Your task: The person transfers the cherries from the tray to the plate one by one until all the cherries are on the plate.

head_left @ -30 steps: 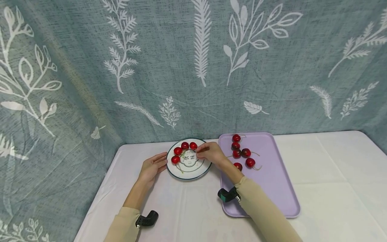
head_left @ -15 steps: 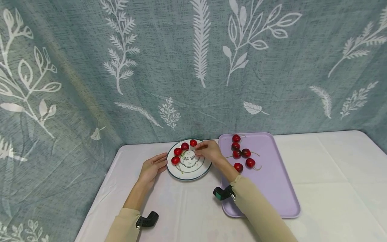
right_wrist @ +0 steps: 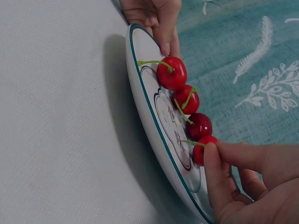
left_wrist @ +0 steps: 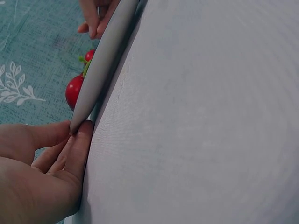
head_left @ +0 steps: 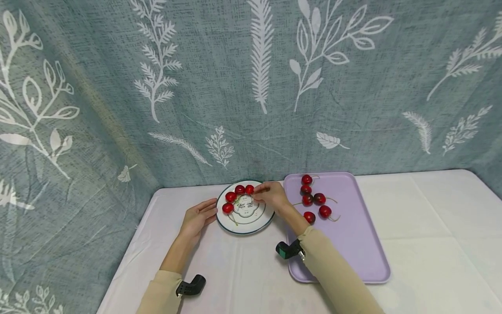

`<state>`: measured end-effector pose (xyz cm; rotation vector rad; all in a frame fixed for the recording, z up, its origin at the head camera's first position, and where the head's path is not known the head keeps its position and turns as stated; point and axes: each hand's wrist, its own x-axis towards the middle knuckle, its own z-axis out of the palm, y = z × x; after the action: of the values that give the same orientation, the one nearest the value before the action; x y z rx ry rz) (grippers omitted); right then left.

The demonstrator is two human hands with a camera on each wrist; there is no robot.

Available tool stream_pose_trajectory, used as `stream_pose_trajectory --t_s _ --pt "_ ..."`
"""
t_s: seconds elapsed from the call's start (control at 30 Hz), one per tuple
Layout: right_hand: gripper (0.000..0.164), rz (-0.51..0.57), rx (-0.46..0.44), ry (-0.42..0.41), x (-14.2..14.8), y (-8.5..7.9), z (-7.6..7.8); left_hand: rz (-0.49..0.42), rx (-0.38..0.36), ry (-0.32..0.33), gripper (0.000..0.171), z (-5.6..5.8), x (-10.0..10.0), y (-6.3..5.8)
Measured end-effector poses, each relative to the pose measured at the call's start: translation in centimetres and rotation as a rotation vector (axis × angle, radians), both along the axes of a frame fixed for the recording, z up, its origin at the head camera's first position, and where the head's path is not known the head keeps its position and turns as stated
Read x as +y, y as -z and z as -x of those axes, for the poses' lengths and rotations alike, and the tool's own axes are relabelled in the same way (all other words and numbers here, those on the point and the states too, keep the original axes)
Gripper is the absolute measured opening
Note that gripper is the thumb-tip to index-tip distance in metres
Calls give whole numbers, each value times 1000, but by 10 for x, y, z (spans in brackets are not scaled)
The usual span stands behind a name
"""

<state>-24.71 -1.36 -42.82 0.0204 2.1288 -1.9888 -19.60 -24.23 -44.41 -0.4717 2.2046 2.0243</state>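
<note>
A white plate with a dark green rim (head_left: 246, 230) carries several red cherries in a curved row along its far left side. My left hand (head_left: 195, 220) grips the plate's left edge; in the left wrist view the thumb lies on the rim (left_wrist: 96, 77) and the fingers reach beneath. At the row's right end, my right hand (head_left: 272, 196) pinches a cherry (right_wrist: 200, 153) between thumb and forefinger. That cherry sits beside a darker cherry (right_wrist: 199, 126). Green stems point inward over the printed characters in the plate's middle.
To the right lies a purple tray (head_left: 349, 253) with several stemmed cherries (head_left: 319, 199) in its far left part, partly under my right forearm. A white cloth (head_left: 423, 226) covers the table. Behind hangs a blue-green curtain (head_left: 235, 87) with white leaf prints.
The pinched cherry shifted slightly away from me, then came back toward the row, close to the darker cherry. My right forearm moved a little left. The left hand stayed on the plate.
</note>
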Motion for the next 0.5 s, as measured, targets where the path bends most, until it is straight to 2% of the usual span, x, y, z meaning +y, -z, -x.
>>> stream_pose_trajectory --t_s 0.2,0.37,0.5 --pt "15 -18 -4 4 2 -1 0 -2 5 5 45 0 0 0" --pt "16 29 -18 0 5 -6 -1 -6 5 1 45 0 -1 1" --pt "21 86 -21 26 12 -10 1 -9 12 6 45 0 0 2"
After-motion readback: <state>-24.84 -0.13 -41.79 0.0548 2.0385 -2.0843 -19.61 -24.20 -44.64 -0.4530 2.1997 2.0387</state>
